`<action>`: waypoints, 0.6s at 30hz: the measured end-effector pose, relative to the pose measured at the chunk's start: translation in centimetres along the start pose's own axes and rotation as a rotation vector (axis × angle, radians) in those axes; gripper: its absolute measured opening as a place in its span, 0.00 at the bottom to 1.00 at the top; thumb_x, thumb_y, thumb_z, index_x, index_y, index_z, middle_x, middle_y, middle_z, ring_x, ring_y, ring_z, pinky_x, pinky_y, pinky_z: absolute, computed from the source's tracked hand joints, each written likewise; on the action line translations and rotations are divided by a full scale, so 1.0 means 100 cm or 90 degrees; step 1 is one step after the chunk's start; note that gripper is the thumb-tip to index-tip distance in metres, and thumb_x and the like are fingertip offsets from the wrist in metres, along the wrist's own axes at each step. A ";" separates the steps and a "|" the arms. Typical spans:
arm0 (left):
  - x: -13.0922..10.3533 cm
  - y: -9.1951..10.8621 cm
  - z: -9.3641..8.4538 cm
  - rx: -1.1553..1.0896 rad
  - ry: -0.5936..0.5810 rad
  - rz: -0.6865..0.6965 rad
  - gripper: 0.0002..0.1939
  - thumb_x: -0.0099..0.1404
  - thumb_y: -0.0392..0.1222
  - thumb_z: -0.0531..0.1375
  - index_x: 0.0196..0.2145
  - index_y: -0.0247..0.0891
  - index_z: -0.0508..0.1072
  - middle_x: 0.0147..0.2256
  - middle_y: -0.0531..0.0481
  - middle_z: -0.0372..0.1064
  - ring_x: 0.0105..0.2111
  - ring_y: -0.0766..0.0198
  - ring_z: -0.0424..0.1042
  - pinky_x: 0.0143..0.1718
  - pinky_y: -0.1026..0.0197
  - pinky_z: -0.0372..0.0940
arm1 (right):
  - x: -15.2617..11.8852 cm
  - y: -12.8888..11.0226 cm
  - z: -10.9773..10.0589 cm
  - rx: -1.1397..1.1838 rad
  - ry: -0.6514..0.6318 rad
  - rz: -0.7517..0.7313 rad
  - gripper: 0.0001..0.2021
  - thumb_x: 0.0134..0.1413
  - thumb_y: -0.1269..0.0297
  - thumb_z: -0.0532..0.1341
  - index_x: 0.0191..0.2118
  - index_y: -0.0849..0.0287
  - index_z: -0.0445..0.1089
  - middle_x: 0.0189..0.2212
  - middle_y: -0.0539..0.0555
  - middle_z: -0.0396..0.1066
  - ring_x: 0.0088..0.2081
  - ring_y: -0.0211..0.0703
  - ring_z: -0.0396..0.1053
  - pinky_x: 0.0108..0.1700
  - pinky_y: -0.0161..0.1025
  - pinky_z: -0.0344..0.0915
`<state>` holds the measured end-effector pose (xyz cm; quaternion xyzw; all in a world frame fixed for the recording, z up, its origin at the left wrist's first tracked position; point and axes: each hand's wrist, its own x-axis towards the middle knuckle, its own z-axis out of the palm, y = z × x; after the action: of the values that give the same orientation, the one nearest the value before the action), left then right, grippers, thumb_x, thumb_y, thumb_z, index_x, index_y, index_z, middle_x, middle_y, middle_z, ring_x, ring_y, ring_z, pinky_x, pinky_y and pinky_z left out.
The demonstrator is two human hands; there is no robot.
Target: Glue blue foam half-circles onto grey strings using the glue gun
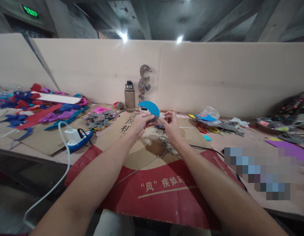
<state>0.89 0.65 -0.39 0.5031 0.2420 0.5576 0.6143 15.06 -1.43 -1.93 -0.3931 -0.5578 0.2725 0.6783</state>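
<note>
Blue crescent cutout is hanging in mid-air above the brown cardboard, held by its lower end in the left hand. That hand is pinching it between thumb and fingers, a grip that is probably leaving the broad curve uncovered and the near tip exposed. The right hand is bending its fingertips close beside that tip; whether they are grasping a fine strand, I cannot tell. Cardboard is covering the surface, perhaps as a work mat, and tangled twine is lying below the right hand, within easy reach. Behind, a tall partition is bounding forward movement, and a water bottle is standing near it. A white cable is looping over the left front edge, while a black cable is running beside the right forearm; upward, the hands are having more room.
</note>
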 end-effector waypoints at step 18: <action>-0.001 0.002 0.001 0.011 -0.008 -0.013 0.05 0.55 0.35 0.64 0.27 0.29 0.74 0.30 0.44 0.75 0.28 0.67 0.73 0.33 0.64 0.70 | 0.003 0.005 -0.002 -0.059 -0.014 0.006 0.12 0.49 0.53 0.59 0.26 0.55 0.61 0.23 0.48 0.60 0.26 0.37 0.56 0.29 0.37 0.54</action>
<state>0.85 0.46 -0.21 0.5093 0.2482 0.5463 0.6168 15.35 -0.97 -2.21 -0.4235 -0.5754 0.2539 0.6520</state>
